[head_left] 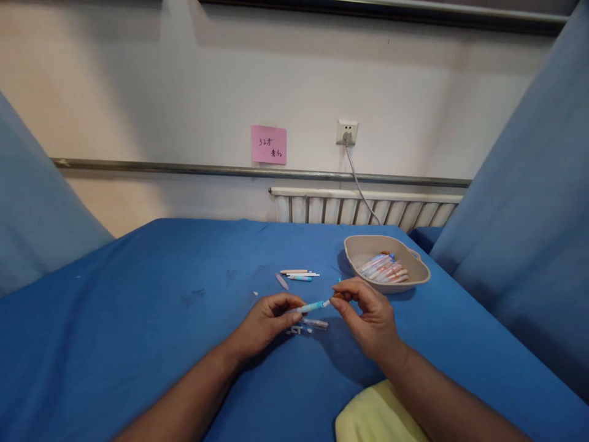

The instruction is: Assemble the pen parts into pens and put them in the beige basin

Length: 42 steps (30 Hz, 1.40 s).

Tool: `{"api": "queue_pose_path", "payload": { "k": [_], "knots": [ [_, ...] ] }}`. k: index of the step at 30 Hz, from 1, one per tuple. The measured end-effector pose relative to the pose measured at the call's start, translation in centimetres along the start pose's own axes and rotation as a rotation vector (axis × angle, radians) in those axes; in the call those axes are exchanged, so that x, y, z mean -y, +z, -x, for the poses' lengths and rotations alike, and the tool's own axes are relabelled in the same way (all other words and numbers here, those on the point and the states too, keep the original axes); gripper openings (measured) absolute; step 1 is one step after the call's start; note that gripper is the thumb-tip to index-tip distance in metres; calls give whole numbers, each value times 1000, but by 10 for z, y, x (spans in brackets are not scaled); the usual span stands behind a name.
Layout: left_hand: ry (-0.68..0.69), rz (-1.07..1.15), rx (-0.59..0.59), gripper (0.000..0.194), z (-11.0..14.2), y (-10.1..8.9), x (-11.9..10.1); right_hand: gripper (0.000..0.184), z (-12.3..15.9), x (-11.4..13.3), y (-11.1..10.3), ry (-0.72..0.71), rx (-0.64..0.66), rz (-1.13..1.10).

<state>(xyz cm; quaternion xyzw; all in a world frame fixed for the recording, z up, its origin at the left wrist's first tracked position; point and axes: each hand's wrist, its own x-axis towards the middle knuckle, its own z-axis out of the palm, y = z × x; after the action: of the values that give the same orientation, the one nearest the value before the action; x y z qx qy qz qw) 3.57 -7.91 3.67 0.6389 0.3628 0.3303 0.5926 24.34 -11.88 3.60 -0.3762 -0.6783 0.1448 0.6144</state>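
My left hand (pixel 276 313) is closed around a light-blue pen (pixel 311 307), which points to the right. At the pen's right end a short white tip sticks out. My right hand (pixel 368 313) pinches a small brown piece (pixel 338 295) at that tip; the fingers cover much of it, and I cannot tell if it is joined to the pen. Under my hands lie a clear pen part (pixel 316 323) and several small white pieces (pixel 297 330). Farther back rest several pen parts, among them a peach stick (pixel 293 271), a blue barrel (pixel 300 279) and a translucent tube (pixel 282 282).
A beige basket (pixel 354 248) with several pens (pixel 384 268) stands at the back right of the blue-covered surface (pixel 138 307). Yellow cloth (pixel 377 417) shows at the front. Behind are a radiator (pixel 359 205) and a plugged-in cable (pixel 356 175). Blue curtains (pixel 519 184) hang at both sides.
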Motion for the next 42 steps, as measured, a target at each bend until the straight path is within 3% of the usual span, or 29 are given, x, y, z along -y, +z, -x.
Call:
{"api": "queue_pose_path", "payload": {
  "k": [14,23,35,42],
  "knots": [
    [4,-31,-4,25,-1,0,3,16,2,1,-1,-70,93,87],
    [-57,-8,8,31,0,0,4,21,1,-10,1,74,79,-39],
    [-60,-70,25,31,1,1,0,19,1,-12,-1,50,87,1],
    [-67,-66,70,28,1,-1,4,15,4,-17,3,160,76,-20]
  ]
}}
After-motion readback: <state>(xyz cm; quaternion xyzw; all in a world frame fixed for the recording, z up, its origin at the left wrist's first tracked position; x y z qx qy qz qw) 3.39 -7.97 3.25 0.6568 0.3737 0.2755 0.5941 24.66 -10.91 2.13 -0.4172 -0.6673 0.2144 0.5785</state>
